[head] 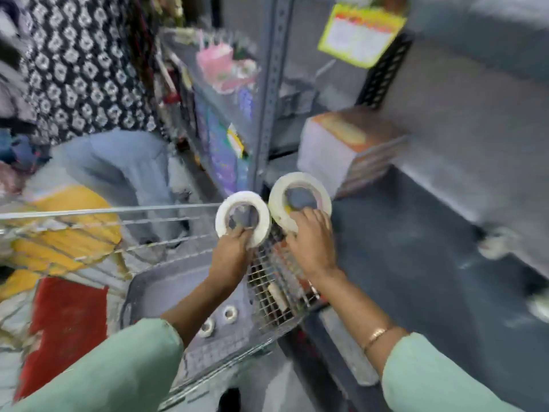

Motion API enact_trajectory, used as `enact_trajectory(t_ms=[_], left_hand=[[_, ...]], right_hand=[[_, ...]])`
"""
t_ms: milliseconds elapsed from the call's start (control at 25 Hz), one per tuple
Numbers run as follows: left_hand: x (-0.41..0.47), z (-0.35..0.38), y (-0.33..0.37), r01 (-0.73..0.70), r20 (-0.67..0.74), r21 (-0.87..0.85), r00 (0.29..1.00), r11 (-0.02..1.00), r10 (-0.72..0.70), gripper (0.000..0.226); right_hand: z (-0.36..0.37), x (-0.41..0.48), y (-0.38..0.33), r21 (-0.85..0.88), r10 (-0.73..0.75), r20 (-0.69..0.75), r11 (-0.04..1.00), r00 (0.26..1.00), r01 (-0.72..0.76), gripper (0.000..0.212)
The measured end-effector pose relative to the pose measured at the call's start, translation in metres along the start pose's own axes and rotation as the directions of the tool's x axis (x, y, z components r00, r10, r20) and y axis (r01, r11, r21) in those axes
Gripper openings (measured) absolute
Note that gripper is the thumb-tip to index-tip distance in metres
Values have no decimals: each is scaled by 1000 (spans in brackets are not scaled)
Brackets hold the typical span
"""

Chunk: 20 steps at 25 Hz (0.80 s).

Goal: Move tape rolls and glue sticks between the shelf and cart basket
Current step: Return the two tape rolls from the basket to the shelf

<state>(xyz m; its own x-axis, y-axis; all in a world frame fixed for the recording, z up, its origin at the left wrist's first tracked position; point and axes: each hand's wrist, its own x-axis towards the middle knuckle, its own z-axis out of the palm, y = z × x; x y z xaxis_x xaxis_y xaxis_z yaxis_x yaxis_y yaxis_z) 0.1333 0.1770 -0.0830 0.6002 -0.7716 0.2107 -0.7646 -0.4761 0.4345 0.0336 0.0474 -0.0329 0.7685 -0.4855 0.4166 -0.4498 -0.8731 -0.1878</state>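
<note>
My left hand (233, 248) grips a white tape roll (242, 217) by its lower rim, holding it upright over the far corner of the wire cart basket (276, 289). My right hand (309, 242) holds a second, slightly larger white tape roll (300, 200) upright at the front edge of the dark grey shelf (410, 254). The two rolls stand side by side, almost touching. Two small tape rolls (218, 321) lie on the grey floor of the basket below my left forearm. No glue sticks can be made out in the blurred frame.
A stack of white boxes with an orange top (344, 150) stands at the back of the shelf. A perforated metal upright (269, 93) divides the shelf bays. Blurred white objects (496, 242) lie at the shelf's right. A person in patterned clothing (83, 69) stands at left.
</note>
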Motion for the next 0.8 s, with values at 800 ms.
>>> enact_trajectory(t_ms=[800], left_hand=[[17,122,328,-777,454,-199,468,598,758,51]], right_hand=[[-161,-240,202,-332,904,5,405,428,-852,51]])
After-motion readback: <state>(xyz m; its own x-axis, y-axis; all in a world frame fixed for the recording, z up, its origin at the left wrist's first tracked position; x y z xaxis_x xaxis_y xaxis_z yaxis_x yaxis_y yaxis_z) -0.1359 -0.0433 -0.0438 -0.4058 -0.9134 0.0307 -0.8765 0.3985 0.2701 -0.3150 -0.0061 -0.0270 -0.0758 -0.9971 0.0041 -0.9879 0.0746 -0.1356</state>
